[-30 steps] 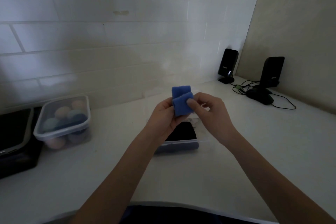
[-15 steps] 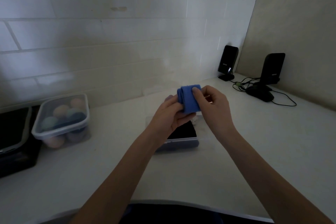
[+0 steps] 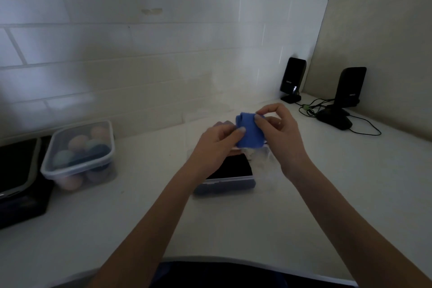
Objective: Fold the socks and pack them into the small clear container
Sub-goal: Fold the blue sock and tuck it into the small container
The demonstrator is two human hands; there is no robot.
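A: Nearest the camera?
B: Small clear container on the white counter, something dark inside.
A: Hands?
B: Both above it. Left hand pinches the folded blue sock with its thumb on the front; right hand grips the sock's right side, fingers curled.
A: Behind?
B: Lidded tub of coloured balls at left, two black speakers at the far right.

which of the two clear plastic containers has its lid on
The clear plastic container of coloured balls at the left, lid closed. The small clear container under the hands is open.
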